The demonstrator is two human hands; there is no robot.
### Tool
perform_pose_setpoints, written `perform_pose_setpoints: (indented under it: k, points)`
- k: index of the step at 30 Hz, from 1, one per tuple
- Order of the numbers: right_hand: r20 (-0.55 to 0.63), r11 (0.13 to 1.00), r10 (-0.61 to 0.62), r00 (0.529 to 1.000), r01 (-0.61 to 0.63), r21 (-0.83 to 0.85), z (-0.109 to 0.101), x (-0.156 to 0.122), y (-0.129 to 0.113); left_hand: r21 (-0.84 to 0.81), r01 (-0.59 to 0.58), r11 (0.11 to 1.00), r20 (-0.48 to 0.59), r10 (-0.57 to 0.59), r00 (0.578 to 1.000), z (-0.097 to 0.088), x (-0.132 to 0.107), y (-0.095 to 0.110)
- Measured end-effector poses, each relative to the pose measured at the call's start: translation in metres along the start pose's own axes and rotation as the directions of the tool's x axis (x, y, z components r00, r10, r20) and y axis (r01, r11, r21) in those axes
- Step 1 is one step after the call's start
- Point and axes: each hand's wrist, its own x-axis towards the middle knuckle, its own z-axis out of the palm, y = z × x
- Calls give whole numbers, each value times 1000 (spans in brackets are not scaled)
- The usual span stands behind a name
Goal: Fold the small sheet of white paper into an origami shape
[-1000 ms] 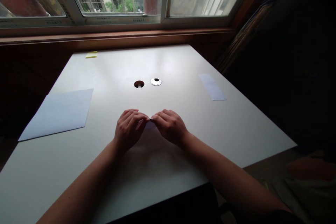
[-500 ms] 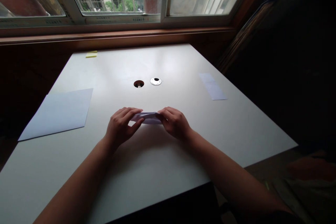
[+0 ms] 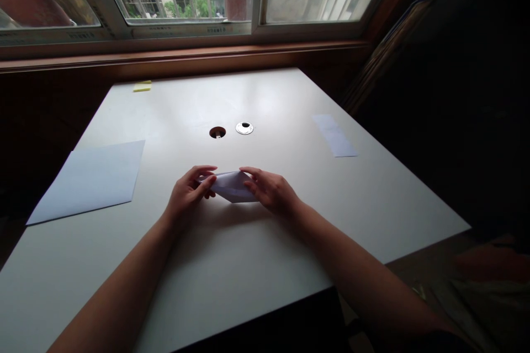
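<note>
At your far left, a large white sheet (image 3: 86,179) lies flat on the white table (image 3: 248,265), and beyond it, close to the table's back edge, sits a yellow pad (image 3: 142,86). Along the window frame (image 3: 136,31) behind, you have dark printed characters in several places, too small and blurred to read. Your left hand (image 3: 187,192) pinches the left end of a folded paper (image 3: 232,185), thumb on the face towards you. Past that paper you have a round hole (image 3: 217,132) in the tabletop. The folded paper is between your hands over the middle of the table, its lower edge angled; whether that edge touches the surface, I cannot tell. Next comes a silvery round cover (image 3: 244,128), just beside the hole; any marking on it is too small to make out. Your right hand (image 3: 271,190) grasps the paper's right end, index finger along the top. Farther right, a narrow paper strip (image 3: 335,136) lies near the table's side edge.
</note>
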Motion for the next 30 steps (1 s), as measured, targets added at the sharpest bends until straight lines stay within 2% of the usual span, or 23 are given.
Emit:
perform_pose_setpoints:
  k: [4, 9, 12, 17, 24, 30]
  points:
    - [16, 999, 21, 1000, -21, 40, 2, 0, 4, -82, 25, 996, -57, -29, 998, 1, 1, -2]
    - [64, 994, 49, 997, -55, 94, 2, 0, 5, -139, 3, 990, -26, -6, 1000, 3, -1, -4]
    - [70, 992, 50, 996, -58, 110, -1, 1, 5, -150, -47, 988, -1, 48, 999, 6, -3, -6]
    - [75, 992, 51, 996, -59, 114, -4, 0, 6, -233, -205, 951, 44, 221, 974, 9, -2, -11]
    - [96, 980, -5, 995, -14, 199, -7, 2, 2, -152, -271, 951, 125, 290, 949, 6, -3, -11]
    - [50, 977, 0, 999, -11, 213, -11, 2, 2, -160, -257, 953, 167, 282, 945, 5, -8, -3]
